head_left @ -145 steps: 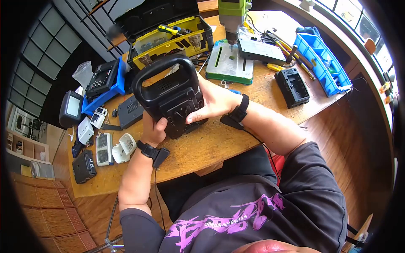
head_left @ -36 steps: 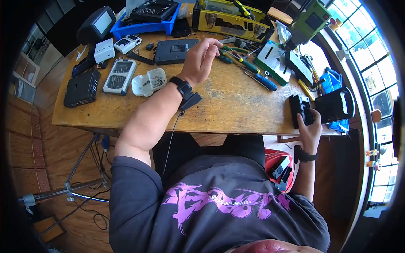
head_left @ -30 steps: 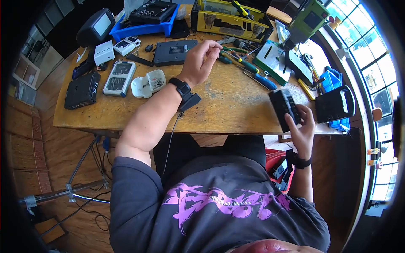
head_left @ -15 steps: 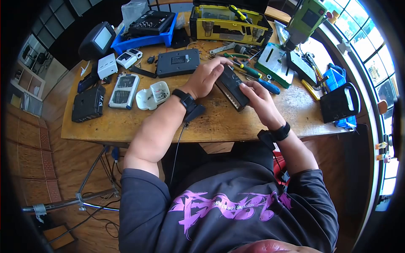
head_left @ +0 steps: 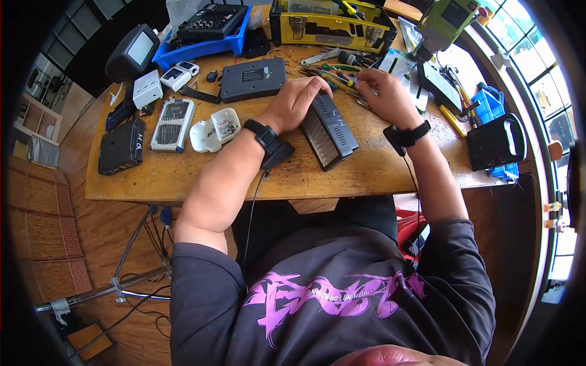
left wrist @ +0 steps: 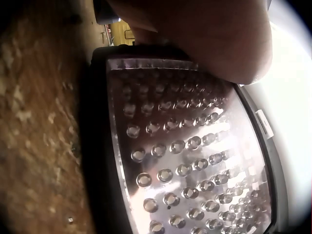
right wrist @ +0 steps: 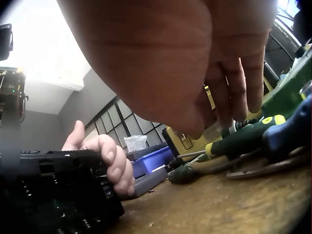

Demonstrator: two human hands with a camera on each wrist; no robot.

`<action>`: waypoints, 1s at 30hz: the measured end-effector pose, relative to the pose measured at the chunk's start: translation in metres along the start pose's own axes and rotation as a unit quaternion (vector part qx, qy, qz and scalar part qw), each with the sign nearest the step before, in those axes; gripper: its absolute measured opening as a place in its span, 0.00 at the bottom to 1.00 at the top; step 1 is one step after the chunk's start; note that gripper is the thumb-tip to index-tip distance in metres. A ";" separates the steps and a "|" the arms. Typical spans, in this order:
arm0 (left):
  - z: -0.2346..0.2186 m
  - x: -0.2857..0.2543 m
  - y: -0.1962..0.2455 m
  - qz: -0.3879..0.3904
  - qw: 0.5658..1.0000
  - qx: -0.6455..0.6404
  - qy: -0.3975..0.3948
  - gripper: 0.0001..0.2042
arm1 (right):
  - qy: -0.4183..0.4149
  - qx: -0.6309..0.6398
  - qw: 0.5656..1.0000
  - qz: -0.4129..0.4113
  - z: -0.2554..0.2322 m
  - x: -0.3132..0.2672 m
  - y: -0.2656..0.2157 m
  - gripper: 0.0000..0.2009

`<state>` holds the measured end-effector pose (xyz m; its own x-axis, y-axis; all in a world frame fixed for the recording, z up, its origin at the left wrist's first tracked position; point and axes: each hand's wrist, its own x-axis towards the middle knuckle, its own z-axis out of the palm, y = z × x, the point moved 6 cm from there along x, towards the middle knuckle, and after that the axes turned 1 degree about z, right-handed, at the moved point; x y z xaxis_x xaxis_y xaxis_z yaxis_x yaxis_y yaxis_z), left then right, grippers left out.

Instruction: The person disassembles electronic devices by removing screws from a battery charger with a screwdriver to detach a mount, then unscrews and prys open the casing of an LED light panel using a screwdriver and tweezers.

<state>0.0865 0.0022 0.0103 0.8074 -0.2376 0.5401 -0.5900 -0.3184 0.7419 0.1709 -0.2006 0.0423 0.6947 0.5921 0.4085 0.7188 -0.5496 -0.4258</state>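
My left hand [head_left: 290, 104] grips the far end of a black LED light panel [head_left: 334, 135] at the middle of the table. Rows of clear bulbs behind its shiny cover fill the left wrist view, where the panel's face [left wrist: 170, 156] is turned to the camera. Its vented black side is up. My right hand [head_left: 389, 97] is off the light, over the tools to its right. In the right wrist view its fingers [right wrist: 238, 92] hang loosely down beside a green-and-yellow screwdriver [right wrist: 243, 136], with nothing gripped.
A black handled device [head_left: 491, 146] stands at the right edge by a blue bin [head_left: 488, 108]. Behind are a yellow toolbox [head_left: 332, 30] and a green drill press [head_left: 445, 24]. At left lie a bit set [head_left: 173, 125], a white case [head_left: 213, 131] and a flat grey box [head_left: 251, 79].
The handled device, earlier in both hands, now stands at the right. My right hand brought the light from there to my left hand, let go and moved to the tools. The light has turned, bulbs showing.
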 end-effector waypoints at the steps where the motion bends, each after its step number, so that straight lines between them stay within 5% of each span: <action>1: -0.001 0.000 -0.002 -0.007 1.000 0.009 -0.004 0.30 | -0.023 -0.016 1.000 0.011 0.005 0.004 0.008 0.14; 19: 0.010 -0.003 -0.025 -0.089 0.994 0.005 -0.056 0.35 | -0.040 0.064 0.997 0.019 0.029 0.011 0.039 0.13; 23: 0.012 -0.003 -0.033 -0.139 0.988 -0.020 -0.068 0.32 | -0.029 0.072 0.996 -0.050 0.029 0.008 0.047 0.15; 30: 0.023 -0.004 -0.035 -0.245 0.946 -0.201 -0.065 0.28 | 0.048 0.084 0.994 -0.059 0.009 0.002 0.042 0.13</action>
<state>0.1040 -0.0068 -0.0273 0.9606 -0.2719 0.0583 -0.0748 -0.0507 0.9959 0.2025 -0.2176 0.0179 0.6108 0.5833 0.5355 0.7864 -0.3682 -0.4959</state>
